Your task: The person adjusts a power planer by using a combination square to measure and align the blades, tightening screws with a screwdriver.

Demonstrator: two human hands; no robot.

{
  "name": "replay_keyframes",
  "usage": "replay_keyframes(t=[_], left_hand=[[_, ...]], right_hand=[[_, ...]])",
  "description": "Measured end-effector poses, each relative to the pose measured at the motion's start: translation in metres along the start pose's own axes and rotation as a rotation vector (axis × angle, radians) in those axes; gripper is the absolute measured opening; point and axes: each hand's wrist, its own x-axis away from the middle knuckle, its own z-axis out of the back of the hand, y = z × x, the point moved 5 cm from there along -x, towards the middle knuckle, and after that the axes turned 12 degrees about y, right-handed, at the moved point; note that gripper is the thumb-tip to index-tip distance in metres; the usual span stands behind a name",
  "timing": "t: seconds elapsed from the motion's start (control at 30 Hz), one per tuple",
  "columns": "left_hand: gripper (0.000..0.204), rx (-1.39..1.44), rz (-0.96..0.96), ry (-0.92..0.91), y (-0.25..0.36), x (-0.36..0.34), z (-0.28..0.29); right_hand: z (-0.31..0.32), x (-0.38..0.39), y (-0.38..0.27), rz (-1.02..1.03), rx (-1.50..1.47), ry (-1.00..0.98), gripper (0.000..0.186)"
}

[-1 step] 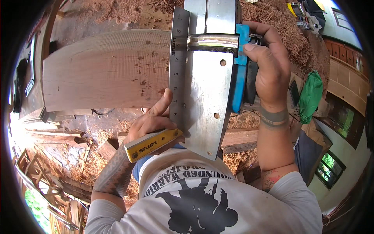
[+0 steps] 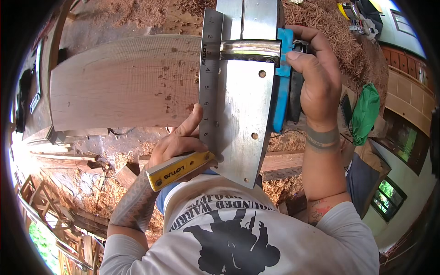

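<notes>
An electric hand planer lies with its silver sole plate (image 2: 238, 105) facing up and its blue housing (image 2: 283, 91) along the right side. A cutter drum (image 2: 252, 47) shows in the gap across the sole. My left hand (image 2: 176, 144) grips the yellow handle of a try square (image 2: 181, 171). The square's grey ruled blade (image 2: 211, 87) runs lengthwise along the sole's left edge and across the drum's left end. My left thumb presses near that blade. My right hand (image 2: 317, 75) curls round the planer's right side beside the drum, thumb and fingers closed on it; some fingertips are hidden.
Left of the planer lies a broad wooden plank (image 2: 123, 85) with one curved edge. Wood shavings (image 2: 343, 50) cover the floor around. A green bag (image 2: 365, 114) sits at the right, and timber pieces (image 2: 73, 158) lie at the lower left.
</notes>
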Motion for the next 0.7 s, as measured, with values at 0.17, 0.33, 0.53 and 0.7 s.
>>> replay_keyframes(t=[0.17, 0.33, 0.53, 0.7], left_hand=[[0.042, 0.031, -0.043, 0.003, -0.0008, -0.0038, -0.0026], [0.044, -0.017, -0.042, 0.001, -0.0016, -0.0018, -0.0025], [0.045, -0.049, -0.049, 0.007, -0.0022, -0.0015, -0.0016], [0.043, -0.076, -0.044, 0.011, -0.0014, -0.0026, -0.0006]], right_hand=[[0.0001, 0.0001, -0.0045, 0.243, 0.300, -0.034, 0.009], [-0.0016, 0.0000, -0.0059, 0.249, 0.361, -0.035, 0.009], [-0.0008, -0.0013, -0.0053, 0.246, 0.340, -0.044, 0.007], [-0.0018, -0.0010, -0.0059, 0.248, 0.328, -0.029, 0.007]])
